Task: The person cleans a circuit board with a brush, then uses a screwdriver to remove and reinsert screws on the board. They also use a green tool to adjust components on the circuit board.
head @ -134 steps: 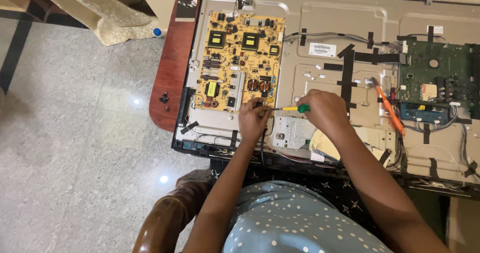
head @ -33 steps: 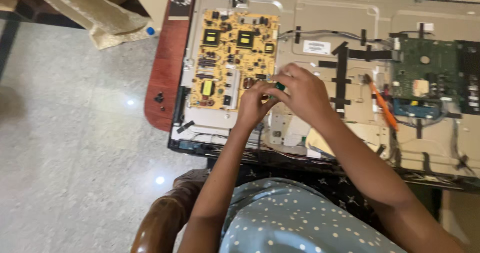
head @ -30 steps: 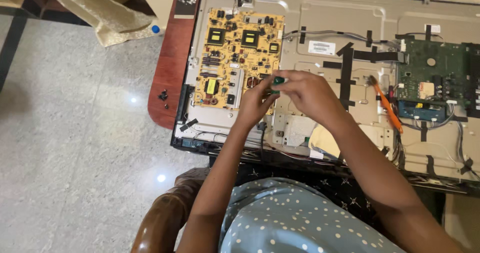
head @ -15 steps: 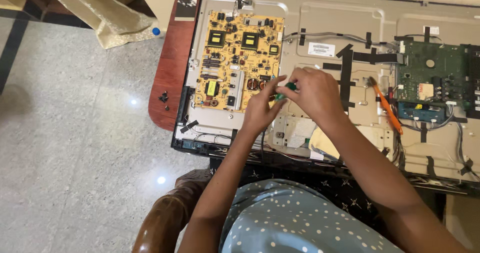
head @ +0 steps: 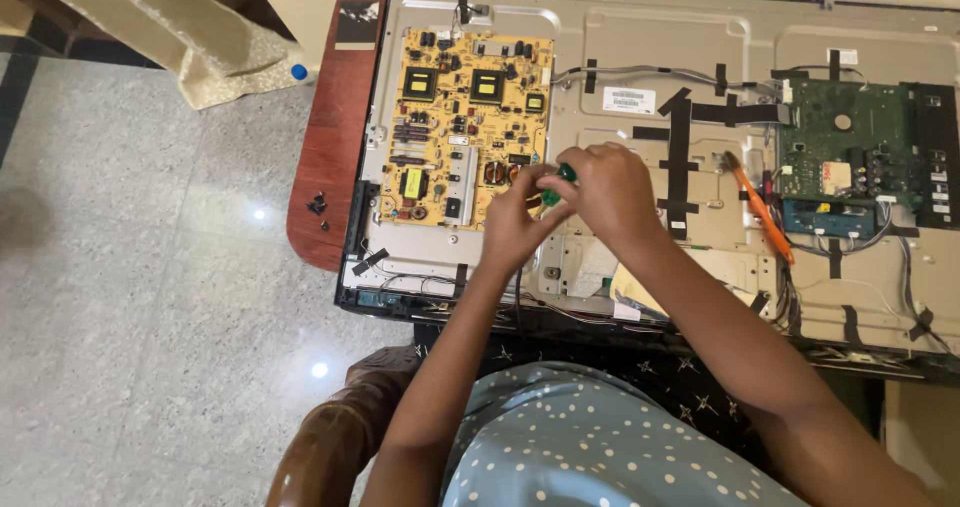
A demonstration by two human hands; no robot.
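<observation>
An opened flat television [head: 650,47] lies back-up on a reddish wooden table [head: 325,157]. A yellow circuit board [head: 460,117] is mounted at its left. My right hand [head: 610,192] and my left hand [head: 515,222] meet over the metal panel just right of that board's lower right corner. Both hold a green-handled screwdriver [head: 555,182], of which only a bit of handle shows between the fingers. Its tip is hidden.
A green circuit board [head: 860,152] sits at the television's right, with an orange-handled tool [head: 760,212] lying beside it. Black tape strips hold cables across the panel. Small dark screws [head: 318,207] lie on the table's left edge. A wooden chair arm [head: 330,437] is under my left elbow.
The green screwdriver, held level by my right hand earlier, is now gripped between both hands. My hands have stayed at the yellow board's lower right corner.
</observation>
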